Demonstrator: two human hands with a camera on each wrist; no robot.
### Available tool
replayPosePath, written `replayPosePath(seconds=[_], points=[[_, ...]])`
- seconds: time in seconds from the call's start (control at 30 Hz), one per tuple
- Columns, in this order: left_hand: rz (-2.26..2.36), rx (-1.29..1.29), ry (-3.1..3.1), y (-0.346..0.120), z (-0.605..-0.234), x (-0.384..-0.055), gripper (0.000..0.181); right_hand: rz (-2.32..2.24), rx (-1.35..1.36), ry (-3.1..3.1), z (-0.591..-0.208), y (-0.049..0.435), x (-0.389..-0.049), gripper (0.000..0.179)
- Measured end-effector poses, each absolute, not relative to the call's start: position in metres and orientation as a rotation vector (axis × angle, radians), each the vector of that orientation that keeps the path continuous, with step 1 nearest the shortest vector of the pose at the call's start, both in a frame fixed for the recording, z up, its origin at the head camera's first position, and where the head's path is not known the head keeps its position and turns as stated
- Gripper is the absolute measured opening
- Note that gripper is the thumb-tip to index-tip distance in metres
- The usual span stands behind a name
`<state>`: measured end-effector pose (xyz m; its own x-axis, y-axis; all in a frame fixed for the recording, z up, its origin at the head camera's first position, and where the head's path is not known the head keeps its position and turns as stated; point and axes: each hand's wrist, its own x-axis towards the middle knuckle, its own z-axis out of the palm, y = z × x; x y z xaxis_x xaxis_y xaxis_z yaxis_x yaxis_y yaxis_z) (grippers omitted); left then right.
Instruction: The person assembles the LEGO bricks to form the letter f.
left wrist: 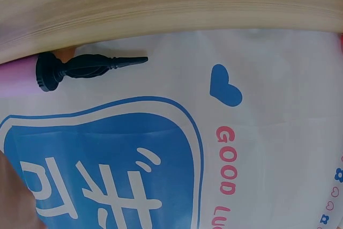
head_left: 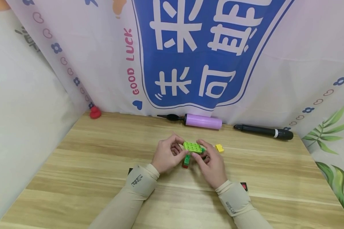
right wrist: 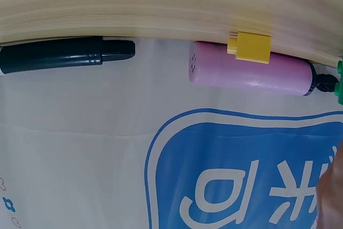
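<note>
Nearest the camera, 2 beige sleeves run up to the hands over the wooden worktop (head_left: 103, 178). The left hand (head_left: 167, 156) curls its fingers round the left end of a light green brick plate (head_left: 192, 147), and the right hand (head_left: 210, 164) pinches its right end, so the plate sits between them, held just above the worktop. Under it, between the two hands, hangs a small dark green and red brick stack (head_left: 186, 161); whether it is already seated on the plate's underside cannot be told.

To do this well, I judge the plate should stay level, with both thumbs steadying the top while the fingers press the stack squarely onto the studs, not at a slant.

Just beyond the right hand lies a yellow brick (head_left: 219, 148), apart from the plate. Further back, along the banner (head_left: 206, 57), lie a purple hand pump (head_left: 203, 121) and a black pump (head_left: 263, 131), with a red toy (head_left: 95, 112) at the far left corner.
</note>
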<state>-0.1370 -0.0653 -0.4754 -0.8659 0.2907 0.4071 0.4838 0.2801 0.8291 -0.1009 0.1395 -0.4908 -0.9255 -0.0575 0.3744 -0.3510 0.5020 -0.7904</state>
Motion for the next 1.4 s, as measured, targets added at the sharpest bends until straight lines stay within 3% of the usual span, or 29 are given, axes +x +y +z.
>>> replayPosePath(seconds=[0.5,1.4], points=[[-1.615,-0.848,-2.44,-0.067,-0.478,-0.141,0.028,1.407,0.441,-2.453,-0.492,0.141,-0.102,0.038],[-1.208,-0.801,-2.805,-0.064,-0.48,-0.142,0.03,1.366,0.539,-2.565,-0.493,0.149,-0.104,0.032]])
